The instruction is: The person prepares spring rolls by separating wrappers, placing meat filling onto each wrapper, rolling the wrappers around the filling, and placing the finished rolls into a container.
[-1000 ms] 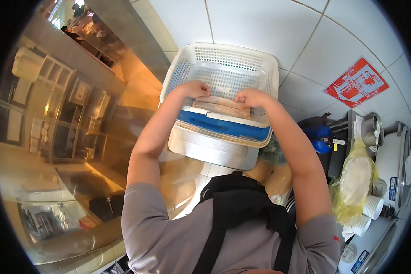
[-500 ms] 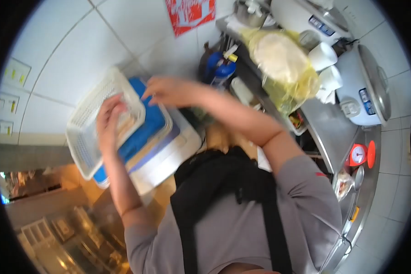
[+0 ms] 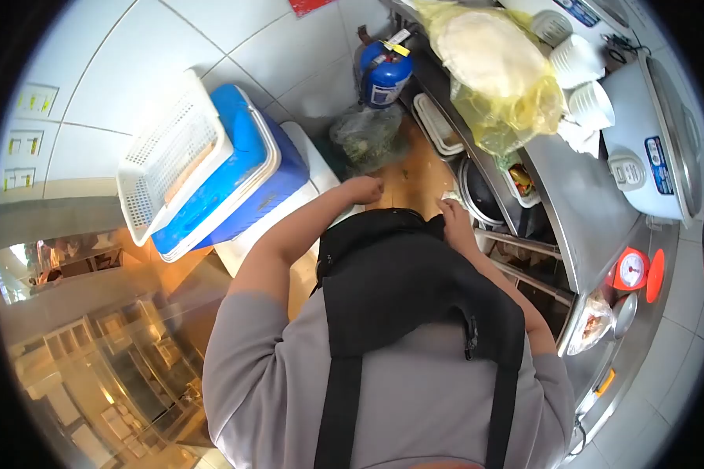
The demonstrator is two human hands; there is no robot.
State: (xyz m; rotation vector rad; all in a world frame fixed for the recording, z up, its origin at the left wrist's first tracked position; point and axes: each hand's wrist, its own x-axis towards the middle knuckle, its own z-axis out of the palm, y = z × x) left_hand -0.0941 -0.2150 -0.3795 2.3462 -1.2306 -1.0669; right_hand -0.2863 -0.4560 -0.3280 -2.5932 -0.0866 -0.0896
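Note:
My left hand [image 3: 365,190] is curled closed just below a clear plastic bag [image 3: 368,137] with something green in it; whatever the fingers hold, if anything, is hidden. Near the front of the black apron [image 3: 422,281], my right hand [image 3: 456,225] has its fingers pressed together beside a small white scrap [image 3: 450,195]. I cannot make out what is in them. To the left, a white perforated basket [image 3: 137,211] holds a long tan item [image 3: 189,172]. The basket rests on a bright blue tub [image 3: 235,109], which sits over a darker blue bin [image 3: 289,172].
A steel counter [image 3: 587,211] runs along the right, bearing a yellow plastic bag [image 3: 489,117], stacked white cups [image 3: 590,105] and a large cooker [image 3: 641,156]. Farther along stands a red scale [image 3: 630,270]. A blue gas cylinder [image 3: 386,78] is by the wall. Shelving sits under the counter.
Both hands have left the white basket area and come down in front of my apron. The view has turned, bringing the floor and the clear bag into sight.

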